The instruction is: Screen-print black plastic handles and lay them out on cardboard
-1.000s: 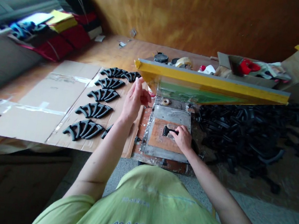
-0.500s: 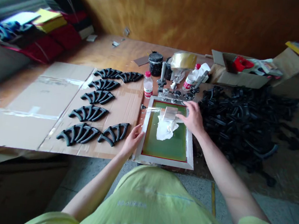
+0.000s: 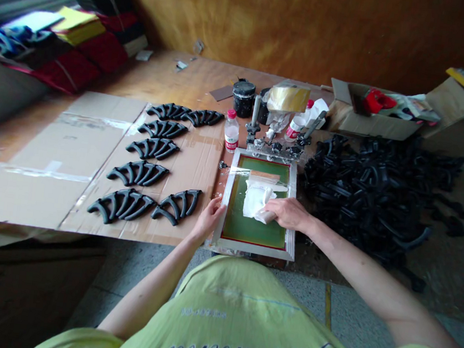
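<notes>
A screen printing frame [image 3: 293, 226] with a silver rim and green mesh lies in front of me, its far end at a metal hinge clamp [image 3: 276, 151]. My left hand [image 3: 210, 216] grips the left rim between thumb and fingers. My right hand [image 3: 290, 213] is closed on the lower right part of a white cloth [image 3: 254, 199], over the mesh. A pale, stiff-looking bit shows under its fingers; I cannot tell whether it is part of the cloth. Just beyond the cloth, a squeegee with a wooden handle [image 3: 264, 176] lies across the mesh.
Curved black plastic parts [image 3: 121, 206] lie in rows on cardboard [image 3: 83, 151] at left. A big heap of black parts [image 3: 372, 190] covers the right side. Behind the frame stand a red-capped bottle [image 3: 231, 132], a black tub [image 3: 243, 98] and an open carton [image 3: 372, 120].
My right hand has left the squeegee and come nearer to me, closing on the white cloth. The squeegee now lies flatter on the mesh. My left hand stays at the left rim.
</notes>
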`<state>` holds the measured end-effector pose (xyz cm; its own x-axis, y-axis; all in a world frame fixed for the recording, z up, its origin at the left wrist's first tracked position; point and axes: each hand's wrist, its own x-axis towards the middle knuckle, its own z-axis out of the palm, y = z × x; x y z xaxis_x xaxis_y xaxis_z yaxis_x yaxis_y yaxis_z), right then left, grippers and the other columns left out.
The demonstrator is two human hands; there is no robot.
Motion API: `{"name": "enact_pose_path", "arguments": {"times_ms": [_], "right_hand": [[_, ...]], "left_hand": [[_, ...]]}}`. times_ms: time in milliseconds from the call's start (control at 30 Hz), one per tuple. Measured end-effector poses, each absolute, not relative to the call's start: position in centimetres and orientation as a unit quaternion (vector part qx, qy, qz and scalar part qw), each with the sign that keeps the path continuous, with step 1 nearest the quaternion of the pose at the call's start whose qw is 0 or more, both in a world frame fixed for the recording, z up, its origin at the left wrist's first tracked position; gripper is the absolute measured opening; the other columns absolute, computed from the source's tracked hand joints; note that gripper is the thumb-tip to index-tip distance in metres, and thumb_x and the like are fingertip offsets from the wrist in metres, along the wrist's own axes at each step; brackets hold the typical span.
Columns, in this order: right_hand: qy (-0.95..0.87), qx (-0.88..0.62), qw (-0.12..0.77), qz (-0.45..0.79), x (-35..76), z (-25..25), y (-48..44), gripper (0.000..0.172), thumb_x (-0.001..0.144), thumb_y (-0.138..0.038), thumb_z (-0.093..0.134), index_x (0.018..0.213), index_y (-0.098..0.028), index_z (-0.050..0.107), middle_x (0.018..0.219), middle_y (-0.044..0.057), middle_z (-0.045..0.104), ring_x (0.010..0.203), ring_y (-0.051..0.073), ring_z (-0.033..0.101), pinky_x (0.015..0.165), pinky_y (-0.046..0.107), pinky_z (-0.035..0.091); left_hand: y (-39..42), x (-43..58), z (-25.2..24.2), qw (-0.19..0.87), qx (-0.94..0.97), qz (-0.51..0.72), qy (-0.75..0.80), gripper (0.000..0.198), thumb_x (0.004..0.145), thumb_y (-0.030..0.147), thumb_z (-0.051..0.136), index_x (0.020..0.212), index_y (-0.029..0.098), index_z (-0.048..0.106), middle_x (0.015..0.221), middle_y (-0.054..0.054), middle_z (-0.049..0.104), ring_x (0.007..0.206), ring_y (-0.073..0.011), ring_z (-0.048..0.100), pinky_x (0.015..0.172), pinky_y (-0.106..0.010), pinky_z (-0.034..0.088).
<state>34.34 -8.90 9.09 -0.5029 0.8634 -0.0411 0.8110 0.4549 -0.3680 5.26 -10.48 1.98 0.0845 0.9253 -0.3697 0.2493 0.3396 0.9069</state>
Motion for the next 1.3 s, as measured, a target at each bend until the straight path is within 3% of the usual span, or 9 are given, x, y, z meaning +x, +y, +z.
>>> {"name": "enact_pose_path", "arguments": {"times_ms": [200,433,600,800,867,933,1133,1200,1300], "right_hand": [[-0.83,-0.517,0.147,0.15,32.7,8.1,-9.0,0.019,0.083,-0.015,0.057,0.092,-0.024,0.072,0.095,0.003,0.072,0.091,0.019,0.064,0.077,0.027,0.047],[-0.841,-0.504,0.124,0.151,32.3,9.1,-8.9,0.02,0.083,-0.021,0.063,0.101,-0.026,0.072,0.095,0.001,0.073,0.085,0.019,0.066,0.074,0.028,0.049],[-0.771,-0.6,0.195,0.084,32.7,12.9,-3.5,0.063,0.081,-0.027,0.072,0.14,-0.032,0.052,0.111,0.003,0.071,0.087,0.022,0.066,0.078,0.032,0.05],[-0.613,-0.71,0.345,0.027,41.6,12.8,-2.8,0.044,0.094,-0.036,0.052,0.13,-0.012,0.059,0.084,0.002,0.073,0.07,0.016,0.064,0.072,0.028,0.052],[-0.595,-0.735,0.322,0.045,42.8,10.4,-4.2,0.04,0.095,-0.038,0.046,0.111,-0.007,0.067,0.075,0.0,0.071,0.063,0.013,0.06,0.064,0.023,0.051],[-0.627,-0.724,0.272,0.095,41.8,7.4,-6.1,0.034,0.092,-0.042,0.053,0.087,-0.014,0.069,0.07,-0.002,0.069,0.06,0.012,0.058,0.059,0.021,0.05],[-0.729,-0.67,0.091,0.108,34.2,3.2,-9.5,0.023,0.087,-0.041,0.067,0.079,-0.019,0.064,0.092,0.011,0.069,0.093,0.023,0.062,0.08,0.032,0.047],[-0.707,-0.692,0.063,0.128,32.8,3.9,-9.9,0.02,0.093,-0.036,0.058,0.086,-0.018,0.062,0.089,0.012,0.069,0.088,0.024,0.063,0.075,0.032,0.046],[-0.671,-0.721,0.098,0.145,30.4,5.4,-11.0,0.02,0.099,-0.033,0.045,0.094,-0.019,0.058,0.085,0.011,0.068,0.081,0.023,0.063,0.069,0.031,0.044]], "left_hand": [[-10.7,5.4,2.5,0.579,0.455,0.33,0.591,0.064,0.082,0.056,0.061,0.132,0.017,0.055,0.084,-0.004,0.068,0.069,-0.0158,0.063,0.056,-0.023,0.046],[-10.6,5.6,3.8,0.581,0.443,0.321,0.603,0.064,0.08,0.055,0.063,0.13,0.016,0.055,0.08,-0.003,0.068,0.062,-0.014,0.06,0.053,-0.022,0.044],[-10.2,5.2,6.6,0.605,0.434,0.338,0.576,0.073,0.076,0.054,0.069,0.138,0.019,0.051,0.076,0.0,0.066,0.061,-0.0132,0.06,0.052,-0.02,0.042],[-7.6,6.5,14.0,0.586,0.439,0.456,0.507,0.053,0.085,0.067,0.053,0.093,0.017,0.069,0.068,0.0,0.062,0.054,-0.0095,0.053,0.05,-0.02,0.042],[-5.7,7.5,16.5,0.561,0.456,0.51,0.467,0.054,0.088,0.067,0.046,0.095,0.018,0.068,0.074,-0.002,0.065,0.061,-0.0117,0.06,0.054,-0.022,0.047],[-3.5,8.5,18.6,0.539,0.474,0.544,0.434,0.054,0.091,0.066,0.041,0.101,0.019,0.066,0.082,-0.005,0.068,0.072,-0.014,0.065,0.059,-0.023,0.051],[-2.4,10.4,17.9,0.534,0.438,0.581,0.43,0.051,0.093,0.063,0.041,0.116,0.021,0.058,0.09,-0.007,0.072,0.079,-0.0142,0.069,0.062,-0.022,0.054],[-5.4,10.9,15.3,0.588,0.41,0.528,0.455,0.053,0.089,0.064,0.047,0.116,0.02,0.059,0.092,-0.008,0.073,0.078,-0.0162,0.07,0.059,-0.023,0.053],[-11.1,11.8,11.2,0.736,0.377,0.284,0.485,0.059,0.079,0.065,0.063,0.111,0.015,0.064,0.103,-0.017,0.073,0.086,-0.0254,0.071,0.057,-0.029,0.055]]}}
